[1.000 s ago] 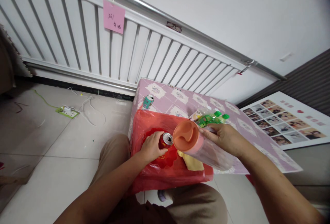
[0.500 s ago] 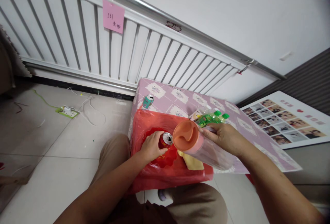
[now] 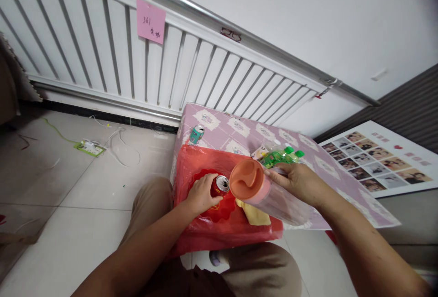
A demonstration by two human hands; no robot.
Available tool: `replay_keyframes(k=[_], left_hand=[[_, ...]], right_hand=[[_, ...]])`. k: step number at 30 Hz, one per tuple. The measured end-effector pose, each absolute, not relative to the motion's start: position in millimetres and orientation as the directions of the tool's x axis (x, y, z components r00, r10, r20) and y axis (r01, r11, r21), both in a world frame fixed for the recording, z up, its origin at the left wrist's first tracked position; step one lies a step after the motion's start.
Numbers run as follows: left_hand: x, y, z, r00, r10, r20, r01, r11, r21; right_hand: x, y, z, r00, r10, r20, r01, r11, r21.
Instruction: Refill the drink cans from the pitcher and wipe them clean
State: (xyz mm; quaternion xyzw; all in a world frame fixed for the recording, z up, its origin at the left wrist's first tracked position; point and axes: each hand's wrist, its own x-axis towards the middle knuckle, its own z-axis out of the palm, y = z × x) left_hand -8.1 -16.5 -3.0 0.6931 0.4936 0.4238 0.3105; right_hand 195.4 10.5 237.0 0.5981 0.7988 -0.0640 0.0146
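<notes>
Head view: I see a person sitting with a low table between their knees. The left hand is curled around a red can, thumb on the near side and fingers on the far side. The can's top faces up and shows its hole. It is over a red tray with a wavy edge, but I can't tell if its bottom touches the tray.

The right hand is closed on a big clear jug, up near its orange lid. Some of its fingers are hidden. The jug leans over, lid toward the can, and the lid's edge is so close to the can that I can't tell if they touch. The jug's other end points to the table's near edge.

A yellow cloth peeks out under the jug. The red plastic sheet reaches the near edge, right by the knees. Bottles with green caps sit just past the right hand, so there is little room there. There is more room toward the green can, near the far left corner, with the white heater right behind the table.
</notes>
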Motion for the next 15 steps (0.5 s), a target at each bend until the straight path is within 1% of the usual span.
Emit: replay_keyframes(k=[7,15], left_hand=[[-8.3,-16.5,-2.0,0.152,0.947,0.283,0.412,-0.321,0.853],[-8.5,-16.4,-1.7,0.156,0.949,0.275,0.419,-0.316,0.851]], right_hand=[[194.6,10.6,237.3,-0.285,0.952,-0.114,0.957,0.276,-0.084],[193.9,9.9,238.5,-0.289,0.953,-0.094,0.955,0.28,-0.098]])
